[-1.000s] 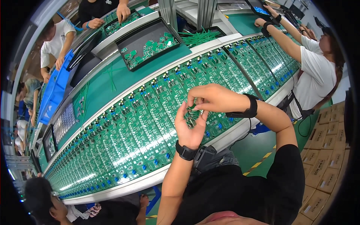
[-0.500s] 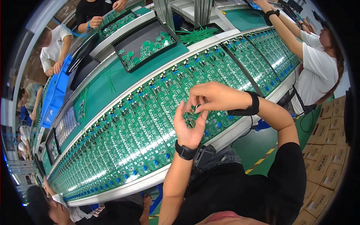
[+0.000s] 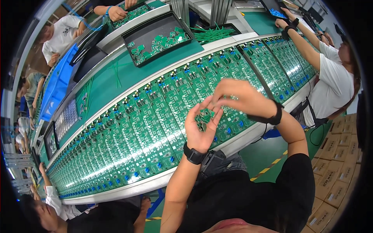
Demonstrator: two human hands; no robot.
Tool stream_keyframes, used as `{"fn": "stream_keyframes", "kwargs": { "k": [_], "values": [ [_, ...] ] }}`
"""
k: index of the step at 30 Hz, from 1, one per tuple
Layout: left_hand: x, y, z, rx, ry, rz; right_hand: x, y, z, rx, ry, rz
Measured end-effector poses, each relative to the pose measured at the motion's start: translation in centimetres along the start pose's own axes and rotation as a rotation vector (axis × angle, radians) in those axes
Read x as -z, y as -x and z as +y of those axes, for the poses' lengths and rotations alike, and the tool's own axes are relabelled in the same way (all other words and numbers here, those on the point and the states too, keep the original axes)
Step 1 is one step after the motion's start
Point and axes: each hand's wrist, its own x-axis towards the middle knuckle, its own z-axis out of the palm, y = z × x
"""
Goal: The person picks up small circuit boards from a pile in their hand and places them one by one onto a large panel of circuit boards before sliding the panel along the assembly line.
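Above green panels (image 3: pixel 128 151), right hand (image 3: pixel 244 98) now blurs near small boards (image 3: pixel 205 116)

A stack of brown cardboard boxes (image 3: pixel 330 176) was seen at the right, beside a green floor (image 3: pixel 258 155) marked with yellow-and-black tape (image 3: pixel 269 167). A black tray (image 3: pixel 268 5) with blue parts in it was held at the upper right by a person in a white shirt (image 3: pixel 337 79). Long thin green strips (image 3: pixel 213 35) were heaped near the foot of two metal posts (image 3: pixel 220 11). On the left, a blue bin (image 3: pixel 58 87) was set near another person in a white shirt (image 3: pixel 64 33), and a blue coiled cord (image 3: pixel 83 20) was strung close by. At the lower edge, a person in dark clothing (image 3: pixel 107 213) was partly shown.
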Motion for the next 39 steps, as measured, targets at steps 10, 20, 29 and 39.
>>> {"fn": "stream_keyframes", "kwargs": {
  "k": [10,20,29,39],
  "values": [
    [-0.7,0.1,-0.2,0.024,-0.011,-0.043,11.8,6.9,17.2,-0.628,0.366,0.500],
    [-0.8,0.1,-0.1,0.004,0.004,-0.007,12.3,9.0,21.2,-0.703,0.652,0.555],
    [-0.7,0.1,-0.3,-0.002,-0.010,0.006,12.7,9.4,23.1,-0.701,0.707,0.496],
    [-0.6,-0.1,-0.2,-0.016,-0.024,0.003,13.1,9.0,23.4,-0.670,0.794,0.402]
  ]
}}
